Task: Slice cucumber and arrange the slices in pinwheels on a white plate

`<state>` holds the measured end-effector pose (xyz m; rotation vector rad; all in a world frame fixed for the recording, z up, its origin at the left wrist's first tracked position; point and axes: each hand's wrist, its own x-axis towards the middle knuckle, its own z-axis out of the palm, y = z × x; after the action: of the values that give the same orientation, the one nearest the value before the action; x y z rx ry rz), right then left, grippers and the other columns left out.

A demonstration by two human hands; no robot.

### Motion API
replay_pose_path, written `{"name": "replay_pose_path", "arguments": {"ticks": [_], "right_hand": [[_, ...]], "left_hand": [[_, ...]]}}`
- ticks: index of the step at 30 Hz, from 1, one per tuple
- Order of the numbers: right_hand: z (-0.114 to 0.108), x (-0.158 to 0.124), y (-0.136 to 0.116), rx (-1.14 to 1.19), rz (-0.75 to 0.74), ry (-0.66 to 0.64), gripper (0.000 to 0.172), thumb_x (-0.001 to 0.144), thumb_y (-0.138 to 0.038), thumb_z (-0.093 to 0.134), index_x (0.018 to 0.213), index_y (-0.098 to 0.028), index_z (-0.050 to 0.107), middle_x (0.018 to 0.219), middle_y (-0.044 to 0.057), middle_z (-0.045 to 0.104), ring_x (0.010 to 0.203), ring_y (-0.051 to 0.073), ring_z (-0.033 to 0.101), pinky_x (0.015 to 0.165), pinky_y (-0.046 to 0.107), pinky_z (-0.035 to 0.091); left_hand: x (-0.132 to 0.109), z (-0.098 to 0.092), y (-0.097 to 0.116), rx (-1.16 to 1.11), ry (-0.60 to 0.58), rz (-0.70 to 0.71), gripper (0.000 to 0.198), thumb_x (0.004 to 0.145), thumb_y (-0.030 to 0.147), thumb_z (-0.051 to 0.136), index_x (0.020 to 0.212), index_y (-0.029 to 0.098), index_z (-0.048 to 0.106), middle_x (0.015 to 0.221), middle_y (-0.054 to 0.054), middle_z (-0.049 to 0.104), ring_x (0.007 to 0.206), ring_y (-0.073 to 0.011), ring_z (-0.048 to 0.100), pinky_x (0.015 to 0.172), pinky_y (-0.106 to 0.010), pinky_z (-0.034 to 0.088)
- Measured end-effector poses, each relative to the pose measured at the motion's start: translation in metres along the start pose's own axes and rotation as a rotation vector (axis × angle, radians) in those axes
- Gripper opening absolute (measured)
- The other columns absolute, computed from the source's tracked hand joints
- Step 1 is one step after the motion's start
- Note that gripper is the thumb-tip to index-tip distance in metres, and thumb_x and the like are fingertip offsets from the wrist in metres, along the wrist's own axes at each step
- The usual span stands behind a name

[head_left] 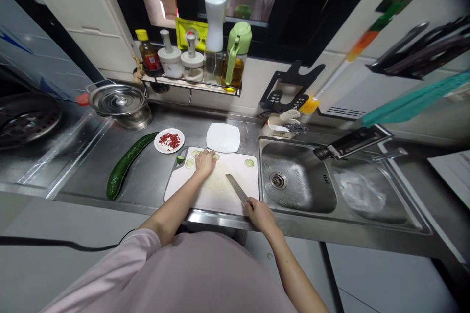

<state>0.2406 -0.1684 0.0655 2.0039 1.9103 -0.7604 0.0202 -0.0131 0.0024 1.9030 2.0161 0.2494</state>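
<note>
On the white cutting board (pixel 205 195), my left hand (pixel 204 162) curls its fingers down over pale green cucumber slices (pixel 216 156) near the far edge. My right hand (pixel 260 213) grips a kitchen knife (pixel 238 188) by its handle, the blade lying low over the board and pointing away to the left. More slices (pixel 189 163) rest left of my left hand, close to a dark green end piece (pixel 179 159). A small group of slices (pixel 249 162) sits at the board's far right corner. Wet specks mark the middle of the board.
A long whole cucumber (pixel 125 171) lies at left, beside a plate of chopped red pieces (pixel 169 141). A white square plate (pixel 223 137) stands behind the board. To the right is the sink (pixel 297 190) with its faucet (pixel 352 144). A lidded pot (pixel 125 107) stands back left.
</note>
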Motion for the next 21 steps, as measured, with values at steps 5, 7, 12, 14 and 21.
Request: {"name": "replay_pose_path", "arguments": {"ticks": [5, 7, 12, 14, 21], "right_hand": [[0.002, -0.001, 0.001, 0.02, -0.007, 0.014, 0.032, 0.097, -0.037, 0.035, 0.103, -0.021, 0.062, 0.099, 0.008, 0.071, 0.092, 0.02, 0.064, 0.063, 0.025, 0.03], [0.003, -0.001, 0.001, 0.022, -0.009, 0.02, 0.032, 0.097, -0.038, 0.035, 0.103, -0.022, 0.062, 0.099, 0.008, 0.071, 0.091, 0.02, 0.064, 0.063, 0.025, 0.03], [0.005, -0.001, -0.001, 0.022, -0.014, 0.035, 0.032, 0.096, -0.038, 0.035, 0.101, -0.021, 0.062, 0.097, 0.008, 0.071, 0.089, 0.02, 0.064, 0.062, 0.025, 0.029], [0.005, -0.001, -0.001, 0.021, -0.023, 0.042, 0.032, 0.096, -0.038, 0.035, 0.101, -0.021, 0.062, 0.097, 0.008, 0.071, 0.089, 0.019, 0.064, 0.062, 0.025, 0.029], [0.005, -0.002, -0.008, -0.009, -0.044, 0.031, 0.032, 0.097, -0.037, 0.034, 0.102, -0.021, 0.061, 0.099, 0.009, 0.07, 0.09, 0.02, 0.064, 0.065, 0.026, 0.031]], "left_hand": [[-0.001, -0.001, 0.002, -0.01, 0.019, 0.027, 0.028, 0.086, 0.029, 0.051, 0.11, 0.026, 0.064, 0.113, -0.01, 0.062, 0.109, -0.0271, 0.053, 0.094, -0.04, 0.034], [-0.001, -0.003, 0.004, -0.02, 0.035, 0.045, 0.024, 0.086, 0.026, 0.052, 0.106, 0.025, 0.065, 0.111, -0.009, 0.063, 0.108, -0.0263, 0.054, 0.093, -0.039, 0.034], [-0.006, -0.008, 0.004, -0.131, 0.023, -0.032, 0.02, 0.086, 0.02, 0.048, 0.093, 0.025, 0.066, 0.098, -0.006, 0.069, 0.1, -0.023, 0.059, 0.089, -0.035, 0.036], [-0.011, -0.011, -0.002, -0.215, -0.01, -0.103, 0.018, 0.084, 0.02, 0.05, 0.092, 0.026, 0.066, 0.094, -0.002, 0.071, 0.096, -0.0209, 0.061, 0.086, -0.033, 0.038], [-0.046, -0.01, -0.034, -0.435, -0.149, -0.192, 0.012, 0.074, 0.024, 0.064, 0.086, 0.024, 0.068, 0.083, 0.002, 0.071, 0.078, -0.0134, 0.063, 0.07, -0.023, 0.042]]}}
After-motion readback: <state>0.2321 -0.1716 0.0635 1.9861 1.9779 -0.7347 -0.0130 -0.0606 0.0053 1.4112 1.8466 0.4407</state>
